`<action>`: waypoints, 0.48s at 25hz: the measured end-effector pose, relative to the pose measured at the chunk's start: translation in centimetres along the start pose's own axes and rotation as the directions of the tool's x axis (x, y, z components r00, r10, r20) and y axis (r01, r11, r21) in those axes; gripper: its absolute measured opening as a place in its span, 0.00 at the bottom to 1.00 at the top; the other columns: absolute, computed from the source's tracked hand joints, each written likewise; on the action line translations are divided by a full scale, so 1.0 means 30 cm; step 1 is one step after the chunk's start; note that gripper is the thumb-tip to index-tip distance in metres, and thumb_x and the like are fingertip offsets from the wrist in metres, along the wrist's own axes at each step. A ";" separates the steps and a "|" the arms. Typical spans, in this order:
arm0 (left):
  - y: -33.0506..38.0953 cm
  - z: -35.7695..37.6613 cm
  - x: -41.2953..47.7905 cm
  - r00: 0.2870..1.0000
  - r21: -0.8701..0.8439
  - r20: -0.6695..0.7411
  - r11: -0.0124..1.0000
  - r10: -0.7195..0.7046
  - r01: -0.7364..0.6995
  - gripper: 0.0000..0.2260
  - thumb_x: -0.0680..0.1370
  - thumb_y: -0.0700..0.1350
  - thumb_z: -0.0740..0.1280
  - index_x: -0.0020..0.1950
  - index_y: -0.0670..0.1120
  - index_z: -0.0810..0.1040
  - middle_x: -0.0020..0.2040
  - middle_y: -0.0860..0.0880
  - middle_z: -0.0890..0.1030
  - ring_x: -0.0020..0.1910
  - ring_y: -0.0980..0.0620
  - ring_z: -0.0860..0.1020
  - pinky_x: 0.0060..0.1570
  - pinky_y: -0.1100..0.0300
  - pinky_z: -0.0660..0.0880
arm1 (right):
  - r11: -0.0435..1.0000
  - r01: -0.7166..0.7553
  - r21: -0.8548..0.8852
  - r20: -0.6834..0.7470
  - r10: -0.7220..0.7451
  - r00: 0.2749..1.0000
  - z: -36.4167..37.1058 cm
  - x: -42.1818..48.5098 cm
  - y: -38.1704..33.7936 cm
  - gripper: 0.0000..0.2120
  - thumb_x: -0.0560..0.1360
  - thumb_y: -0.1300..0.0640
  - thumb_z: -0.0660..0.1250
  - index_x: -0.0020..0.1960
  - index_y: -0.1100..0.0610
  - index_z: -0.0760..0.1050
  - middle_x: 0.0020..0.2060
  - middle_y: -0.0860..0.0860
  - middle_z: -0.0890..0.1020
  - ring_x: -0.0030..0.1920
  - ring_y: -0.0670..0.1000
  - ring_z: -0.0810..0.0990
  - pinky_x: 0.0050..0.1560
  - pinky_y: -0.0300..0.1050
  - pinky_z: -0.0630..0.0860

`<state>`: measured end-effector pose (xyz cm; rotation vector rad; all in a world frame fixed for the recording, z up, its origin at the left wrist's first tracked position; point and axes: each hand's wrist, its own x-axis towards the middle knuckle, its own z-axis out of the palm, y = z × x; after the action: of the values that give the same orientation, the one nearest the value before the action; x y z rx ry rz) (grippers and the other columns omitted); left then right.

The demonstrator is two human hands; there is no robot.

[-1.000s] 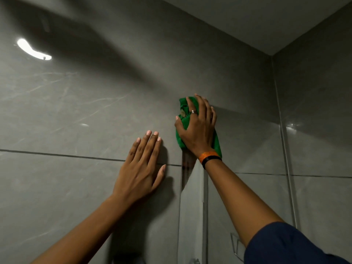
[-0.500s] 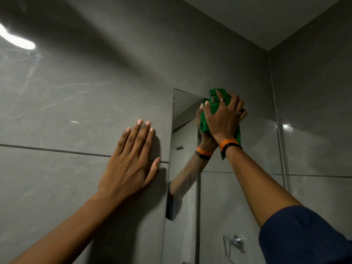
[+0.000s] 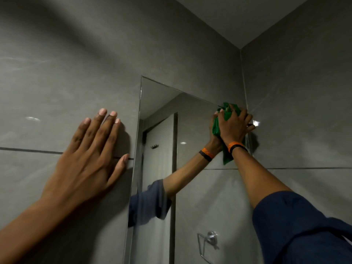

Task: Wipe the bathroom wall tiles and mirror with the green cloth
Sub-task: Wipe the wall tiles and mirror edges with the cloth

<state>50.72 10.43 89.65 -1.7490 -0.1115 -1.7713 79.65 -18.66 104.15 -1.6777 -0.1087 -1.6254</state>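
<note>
A frameless mirror is fixed to the grey tiled wall. My right hand presses the bunched green cloth against the mirror's top right corner, with cloth sticking out above the fingers and hanging below the wrist. An orange and a black band circle that wrist. My left hand lies flat on the wall tiles just left of the mirror, fingers spread, holding nothing. The mirror reflects my right arm and the cloth.
The side wall meets the mirror wall in a corner right beside my right hand. The ceiling is close above. In the mirror I see a reflected door, a hook and a chrome ring holder.
My right hand has slid the cloth rightwards, from the wall above the mirror's left edge, across the mirror's top, to its top right corner. The view has shifted; my left hand stays flat on the tiles.
</note>
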 end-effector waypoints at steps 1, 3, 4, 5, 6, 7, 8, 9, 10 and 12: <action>-0.001 0.005 -0.002 1.000 -0.005 -0.014 1.000 -0.001 0.001 0.36 0.84 0.59 0.48 0.82 0.34 0.57 0.83 0.34 0.58 0.84 0.39 0.52 0.83 0.44 0.48 | 1.000 -0.019 -0.020 0.010 0.019 1.000 0.004 0.016 0.026 0.23 0.79 0.39 0.60 0.61 0.56 0.79 0.65 0.60 0.73 0.67 0.63 0.69 0.68 0.68 0.62; -0.005 0.015 -0.007 1.000 -0.011 -0.031 1.000 0.002 -0.002 0.36 0.84 0.60 0.46 0.82 0.35 0.56 0.84 0.35 0.57 0.85 0.40 0.51 0.83 0.45 0.46 | 0.996 -0.061 -0.057 0.026 0.062 0.998 0.013 0.050 0.071 0.25 0.80 0.39 0.59 0.61 0.59 0.79 0.65 0.61 0.73 0.67 0.63 0.68 0.68 0.67 0.62; -0.009 0.017 -0.007 0.999 -0.013 -0.035 1.000 0.005 -0.006 0.36 0.84 0.61 0.46 0.83 0.35 0.55 0.84 0.35 0.56 0.85 0.40 0.50 0.83 0.45 0.45 | 0.994 -0.082 -0.076 0.034 0.085 0.996 0.016 0.067 0.093 0.26 0.80 0.39 0.58 0.61 0.59 0.79 0.65 0.62 0.72 0.67 0.64 0.68 0.69 0.68 0.62; -0.011 0.020 -0.005 0.999 -0.015 -0.040 1.000 0.007 -0.007 0.36 0.84 0.61 0.45 0.83 0.35 0.55 0.84 0.35 0.56 0.85 0.41 0.50 0.84 0.46 0.44 | 0.990 -0.102 -0.096 0.041 0.106 0.994 0.020 0.083 0.116 0.26 0.81 0.39 0.57 0.61 0.60 0.78 0.66 0.63 0.72 0.67 0.65 0.68 0.69 0.68 0.61; -0.013 0.022 -0.003 0.999 -0.014 -0.044 1.000 0.005 -0.006 0.36 0.84 0.61 0.46 0.83 0.35 0.55 0.84 0.36 0.56 0.85 0.41 0.49 0.84 0.46 0.44 | 0.986 -0.119 -0.117 0.047 0.125 0.991 0.022 0.097 0.138 0.27 0.81 0.39 0.57 0.62 0.61 0.77 0.66 0.63 0.71 0.68 0.65 0.67 0.70 0.69 0.60; -0.012 0.025 -0.004 0.999 -0.013 -0.044 1.000 0.002 -0.002 0.36 0.84 0.60 0.46 0.83 0.35 0.55 0.84 0.36 0.56 0.85 0.41 0.49 0.84 0.46 0.43 | 0.982 -0.130 -0.137 0.052 0.138 0.989 0.025 0.109 0.158 0.27 0.81 0.39 0.56 0.63 0.62 0.77 0.66 0.64 0.71 0.68 0.66 0.67 0.70 0.69 0.60; -0.011 0.028 -0.005 0.999 -0.011 -0.040 1.000 0.000 0.000 0.36 0.84 0.60 0.46 0.83 0.35 0.55 0.84 0.36 0.56 0.85 0.41 0.49 0.84 0.47 0.43 | 0.979 -0.134 -0.153 0.053 0.144 0.988 0.028 0.118 0.173 0.28 0.82 0.39 0.56 0.64 0.62 0.76 0.66 0.65 0.71 0.68 0.66 0.67 0.70 0.69 0.60; -0.010 0.029 -0.006 0.999 -0.010 -0.036 1.000 0.001 -0.001 0.36 0.84 0.61 0.46 0.83 0.35 0.55 0.84 0.36 0.56 0.85 0.42 0.48 0.84 0.47 0.43 | 0.977 -0.135 -0.162 0.051 0.145 0.988 0.028 0.125 0.182 0.28 0.82 0.39 0.56 0.64 0.63 0.76 0.66 0.65 0.71 0.68 0.66 0.67 0.70 0.69 0.60; -0.010 0.028 -0.006 0.999 -0.009 -0.032 1.000 0.003 -0.003 0.37 0.83 0.61 0.46 0.82 0.35 0.55 0.84 0.35 0.56 0.85 0.42 0.48 0.84 0.47 0.42 | 0.977 -0.136 -0.166 0.052 0.147 0.988 0.027 0.127 0.186 0.28 0.82 0.39 0.55 0.64 0.63 0.76 0.66 0.66 0.71 0.68 0.67 0.67 0.70 0.69 0.60; -0.010 0.024 -0.006 1.000 -0.011 -0.017 1.000 -0.003 0.003 0.38 0.83 0.62 0.46 0.82 0.35 0.55 0.84 0.35 0.55 0.85 0.41 0.48 0.83 0.47 0.42 | 0.974 -0.138 -0.179 0.067 0.152 0.986 0.020 0.123 0.184 0.28 0.82 0.40 0.55 0.65 0.62 0.76 0.67 0.65 0.71 0.68 0.67 0.67 0.70 0.70 0.59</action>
<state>51.18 11.09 89.67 -1.7418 -0.0975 -1.7916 83.87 -23.77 104.92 -1.8385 0.1179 -1.4937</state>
